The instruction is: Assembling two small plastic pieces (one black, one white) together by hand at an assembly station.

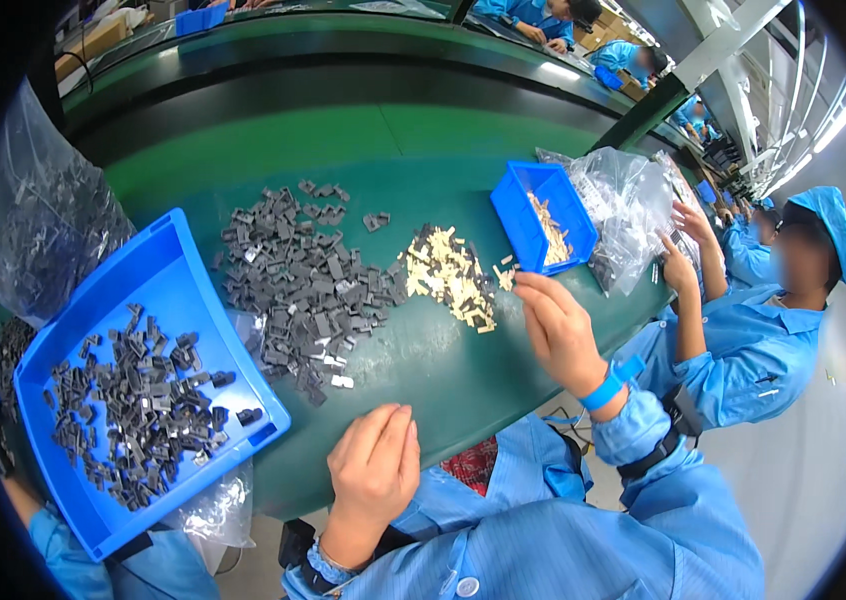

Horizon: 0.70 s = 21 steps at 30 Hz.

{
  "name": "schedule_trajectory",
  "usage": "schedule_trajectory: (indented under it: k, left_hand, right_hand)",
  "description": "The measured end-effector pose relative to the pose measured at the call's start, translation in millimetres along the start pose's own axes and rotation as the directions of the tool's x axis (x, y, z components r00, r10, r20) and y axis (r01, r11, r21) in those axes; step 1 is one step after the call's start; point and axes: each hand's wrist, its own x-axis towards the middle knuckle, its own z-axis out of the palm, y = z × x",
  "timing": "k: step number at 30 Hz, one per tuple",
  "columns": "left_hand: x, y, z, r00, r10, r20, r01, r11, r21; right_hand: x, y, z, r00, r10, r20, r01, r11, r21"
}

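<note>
My left hand (376, 468) is closed near the front edge of the green table, its fingertips bunched together; anything between them is hidden. My right hand (561, 338) reaches forward with its fingers stretched out, the tips beside a few loose cream pieces (506, 272). Just left of those lies a pile of small cream and black pieces (448, 275). A larger heap of dark grey plastic parts (308, 285) spreads over the middle left of the table. One light piece (342, 382) lies at that heap's near edge.
A large blue bin (198, 290) with black parts tilts at the left, beside a clear bag of dark parts (48, 210). A small blue bin (521, 235) holds cream pieces. At the right, a co-worker (763, 330) handles clear plastic bags (633, 195). Another person's sleeve (58, 535) shows lower left.
</note>
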Motion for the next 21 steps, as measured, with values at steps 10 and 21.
schedule_trajectory:
  k: [10, 21]
  left_hand:
    - [5.3, -1.1, 0.1, 0.995, 0.036, 0.088, -0.032, 0.998, -0.048]
    - [8.1, -0.8, 4.2, 0.978, 0.087, 0.189, -0.089, 0.996, -0.001]
  right_hand:
    - [-14.5, 33.3, 15.9, 0.976, 0.208, 0.069, -0.191, 0.962, -0.195]
    - [-2.0, 40.6, 28.6, 0.964, 0.224, 0.146, -0.165, 0.928, -0.333]
